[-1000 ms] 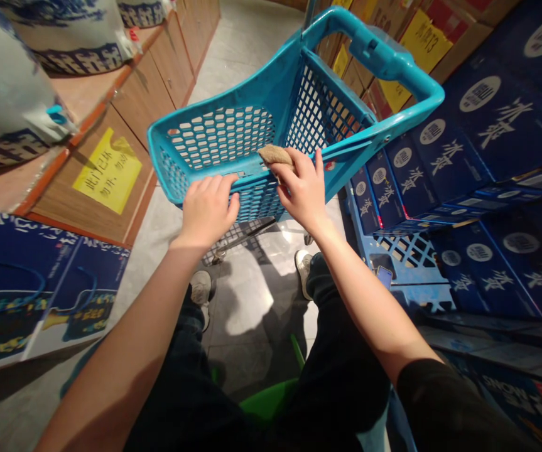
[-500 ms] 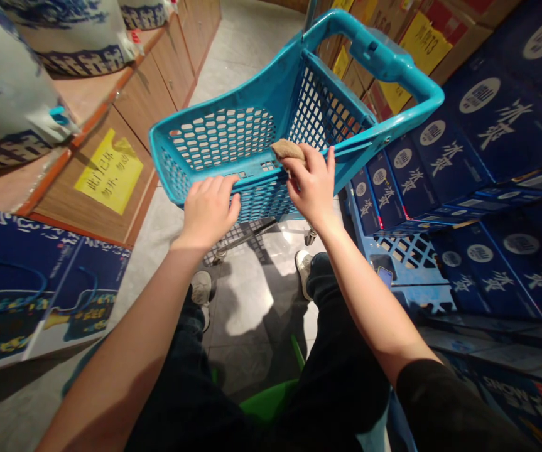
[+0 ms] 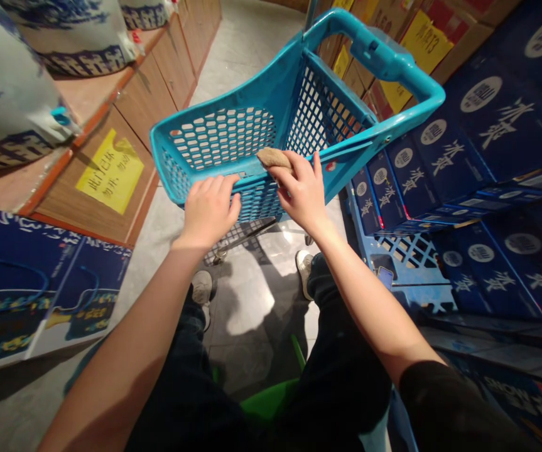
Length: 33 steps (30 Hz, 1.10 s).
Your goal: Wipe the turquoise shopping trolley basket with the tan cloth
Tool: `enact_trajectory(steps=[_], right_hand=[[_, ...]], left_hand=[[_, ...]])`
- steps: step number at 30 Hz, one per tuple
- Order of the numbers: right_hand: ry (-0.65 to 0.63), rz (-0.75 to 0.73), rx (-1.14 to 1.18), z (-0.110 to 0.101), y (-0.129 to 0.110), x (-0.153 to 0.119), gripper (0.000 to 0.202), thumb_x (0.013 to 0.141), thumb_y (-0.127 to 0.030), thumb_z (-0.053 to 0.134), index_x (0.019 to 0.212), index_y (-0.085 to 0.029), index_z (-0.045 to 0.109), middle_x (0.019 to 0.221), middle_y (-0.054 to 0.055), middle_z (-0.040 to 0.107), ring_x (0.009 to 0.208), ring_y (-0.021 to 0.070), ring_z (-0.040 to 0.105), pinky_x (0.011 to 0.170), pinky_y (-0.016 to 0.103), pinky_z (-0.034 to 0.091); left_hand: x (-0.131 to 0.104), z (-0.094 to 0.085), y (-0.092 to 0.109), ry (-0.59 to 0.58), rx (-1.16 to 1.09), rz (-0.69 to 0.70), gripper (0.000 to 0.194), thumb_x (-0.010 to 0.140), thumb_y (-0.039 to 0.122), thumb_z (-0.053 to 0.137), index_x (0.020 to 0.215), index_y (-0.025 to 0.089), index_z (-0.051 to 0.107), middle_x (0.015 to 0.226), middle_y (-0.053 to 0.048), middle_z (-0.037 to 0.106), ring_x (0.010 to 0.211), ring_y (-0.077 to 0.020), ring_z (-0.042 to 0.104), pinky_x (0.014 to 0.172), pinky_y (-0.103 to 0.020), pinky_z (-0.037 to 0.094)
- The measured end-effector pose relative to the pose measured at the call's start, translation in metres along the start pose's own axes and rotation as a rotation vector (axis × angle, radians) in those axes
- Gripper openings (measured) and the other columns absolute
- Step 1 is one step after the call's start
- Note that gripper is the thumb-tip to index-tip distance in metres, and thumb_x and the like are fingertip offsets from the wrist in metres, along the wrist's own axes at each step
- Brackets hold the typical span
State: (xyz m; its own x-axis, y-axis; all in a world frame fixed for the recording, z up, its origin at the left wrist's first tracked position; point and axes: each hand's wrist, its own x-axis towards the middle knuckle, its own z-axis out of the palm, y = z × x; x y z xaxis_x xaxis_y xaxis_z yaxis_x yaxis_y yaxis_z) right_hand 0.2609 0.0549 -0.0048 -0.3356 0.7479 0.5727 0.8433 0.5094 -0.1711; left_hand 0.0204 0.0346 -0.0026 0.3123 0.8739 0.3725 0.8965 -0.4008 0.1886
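Brown cloth half hidden under right-hand fingers, porcelain jar cut off at left edge

Right hand with brown cloth back leftward along basket rim.
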Motion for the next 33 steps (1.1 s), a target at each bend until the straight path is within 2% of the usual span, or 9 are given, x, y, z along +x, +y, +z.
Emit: enact_trajectory(steps=[4,6,11,14,18,21,26,29,33], right_hand=[[0.049,0.064,-0.041,-0.006,0.028,0.003,0.042,0.103,-0.017,0.053,0.138,-0.030,0.072,0.163,0.011,0.064,0.156,0.0368,0.057,0.138,0.088,0.018],[0.067,0.084,-0.051,-0.006,0.033,0.002,0.041,0.103,-0.018,0.053,0.138,-0.030,0.071,0.163,0.011,0.064,0.156,0.0376,0.056,0.138,0.088,0.020],[0.042,0.054,-0.008,0.002,0.006,-0.001,0.040,0.103,-0.019,0.053,0.138,-0.027,0.071,0.165,0.012,0.063,0.157,0.0362,0.056,0.139,0.079,0.030],[-0.017,-0.005,0.002,0.002,-0.006,0.001,0.043,0.104,-0.016,0.051,0.139,-0.029,0.071,0.165,0.010,0.064,0.157,0.0335,0.057,0.142,0.078,0.027],[-0.006,0.067,-0.005,-0.007,0.008,0.005,0.044,0.102,-0.014,0.053,0.138,-0.031,0.073,0.164,0.010,0.064,0.157,0.0355,0.057,0.141,0.083,0.019],[0.042,0.115,-0.022,-0.012,0.018,0.004,0.044,0.099,-0.015,0.055,0.136,-0.029,0.074,0.163,0.012,0.065,0.155,0.0368,0.059,0.140,0.084,0.020],[0.022,0.057,-0.017,-0.006,-0.002,-0.002,0.045,0.100,-0.014,0.054,0.138,-0.026,0.074,0.166,0.013,0.064,0.158,0.0346,0.057,0.141,0.075,0.031],[-0.032,-0.005,-0.009,-0.004,-0.011,-0.003,0.050,0.100,-0.010,0.053,0.141,-0.030,0.073,0.167,0.009,0.064,0.160,0.0330,0.056,0.142,0.077,0.027],[-0.018,0.017,-0.031,-0.009,0.008,0.000,0.050,0.101,-0.010,0.052,0.140,-0.032,0.074,0.166,0.008,0.064,0.157,0.0342,0.058,0.141,0.083,0.019]], left_hand=[[-0.001,0.003,-0.002,0.020,-0.004,0.009,0.043,0.110,0.031,0.047,0.146,0.017,0.067,0.126,-0.017,0.077,0.124,-0.0392,0.069,0.108,-0.054,0.052],[-0.001,0.004,-0.003,0.031,-0.004,0.009,0.043,0.110,0.030,0.047,0.146,0.018,0.067,0.125,-0.017,0.077,0.124,-0.0386,0.069,0.108,-0.054,0.052],[-0.001,0.002,-0.001,0.027,-0.021,-0.002,0.043,0.109,0.029,0.049,0.146,0.018,0.068,0.127,-0.017,0.077,0.125,-0.0392,0.069,0.110,-0.055,0.053],[0.000,0.000,0.001,0.005,-0.023,-0.015,0.045,0.110,0.029,0.048,0.148,0.016,0.068,0.127,-0.019,0.077,0.126,-0.0409,0.069,0.110,-0.057,0.053],[-0.001,-0.001,0.000,0.006,-0.036,-0.012,0.045,0.109,0.030,0.048,0.146,0.017,0.069,0.127,-0.019,0.077,0.126,-0.0414,0.068,0.110,-0.058,0.053],[-0.001,0.001,-0.001,0.018,-0.053,-0.013,0.043,0.108,0.030,0.051,0.145,0.020,0.070,0.127,-0.017,0.077,0.125,-0.0404,0.068,0.110,-0.058,0.053],[-0.001,-0.001,0.001,0.001,-0.048,-0.023,0.045,0.108,0.030,0.049,0.146,0.018,0.070,0.127,-0.019,0.077,0.126,-0.0414,0.068,0.110,-0.058,0.053],[-0.001,-0.003,0.002,-0.011,-0.034,-0.017,0.046,0.110,0.031,0.045,0.147,0.015,0.069,0.127,-0.020,0.077,0.126,-0.0418,0.069,0.110,-0.058,0.053],[-0.001,-0.003,0.001,-0.011,-0.014,-0.016,0.044,0.111,0.031,0.047,0.147,0.017,0.068,0.127,-0.018,0.077,0.126,-0.0402,0.070,0.110,-0.056,0.053]])
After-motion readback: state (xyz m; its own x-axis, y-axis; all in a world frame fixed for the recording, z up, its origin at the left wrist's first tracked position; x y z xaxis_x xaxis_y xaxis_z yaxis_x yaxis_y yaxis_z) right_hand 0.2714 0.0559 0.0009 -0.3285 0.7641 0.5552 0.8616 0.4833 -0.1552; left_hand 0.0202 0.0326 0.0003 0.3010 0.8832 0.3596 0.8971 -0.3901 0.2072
